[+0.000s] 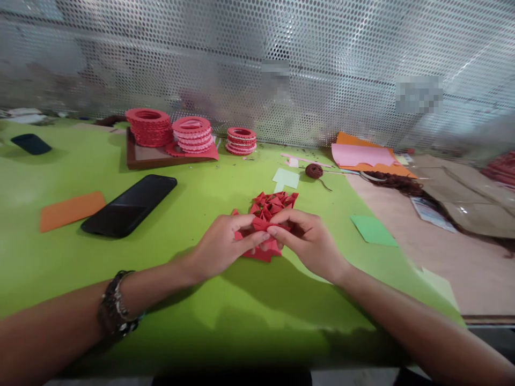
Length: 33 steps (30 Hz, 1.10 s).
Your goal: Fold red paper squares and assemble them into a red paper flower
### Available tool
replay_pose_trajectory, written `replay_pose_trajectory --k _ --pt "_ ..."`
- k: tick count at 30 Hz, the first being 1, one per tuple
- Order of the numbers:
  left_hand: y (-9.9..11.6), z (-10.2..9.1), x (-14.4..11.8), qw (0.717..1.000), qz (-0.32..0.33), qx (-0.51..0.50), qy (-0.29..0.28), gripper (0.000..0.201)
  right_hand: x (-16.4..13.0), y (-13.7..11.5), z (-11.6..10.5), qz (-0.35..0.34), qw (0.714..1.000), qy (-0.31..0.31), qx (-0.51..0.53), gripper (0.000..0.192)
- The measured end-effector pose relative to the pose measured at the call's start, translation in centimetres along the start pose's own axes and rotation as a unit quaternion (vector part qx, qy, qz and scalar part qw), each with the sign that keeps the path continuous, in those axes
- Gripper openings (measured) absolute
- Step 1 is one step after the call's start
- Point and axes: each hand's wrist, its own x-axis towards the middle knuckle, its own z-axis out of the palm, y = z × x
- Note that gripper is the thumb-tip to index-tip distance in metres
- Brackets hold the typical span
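Both hands meet at the middle of the green table. My left hand (229,241) and my right hand (309,241) pinch a small folded piece of red paper (262,225) between thumbs and fingertips. Just behind it lies a cluster of folded red paper pieces (276,201) with pointed corners. Beneath the hands, flat red paper (261,253) rests on the table, partly hidden by the fingers. A bracelet (118,303) circles my left wrist.
A black phone (131,206) and an orange paper (72,210) lie left. Stacked red and pink rings (148,128) stand on a brown tray (132,155) at the back. Rightward are a brown yarn ball (314,171), a green paper (374,230) and a perforated metal wall (241,53) behind.
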Motion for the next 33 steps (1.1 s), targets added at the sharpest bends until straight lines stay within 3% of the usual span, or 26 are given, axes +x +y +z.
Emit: replay_pose_trajectory --k 3,7,15,24,33 --pt "0.1 -0.2 -0.1 0.999 -0.001 0.01 0.047 0.013 0.3 0.3 -0.3 0.044 0.992 0.001 0.121 0.009" --pt "0.2 -0.4 -0.1 0.997 -0.003 0.002 0.083 0.01 0.7 0.6 -0.7 0.119 0.959 0.004 0.256 0.015" --pt "-0.1 -0.5 -0.2 0.994 0.02 0.003 0.105 0.01 0.9 0.5 -0.8 0.169 0.93 -0.022 0.324 0.012" --pt "0.1 -0.3 -0.5 0.995 -0.012 -0.039 0.095 0.01 0.8 0.7 -0.3 0.143 0.938 -0.028 0.314 0.013" --pt "0.2 -0.1 -0.2 0.996 -0.006 -0.017 0.085 0.009 0.4 -0.3 -0.2 0.055 0.994 0.006 0.09 0.016"
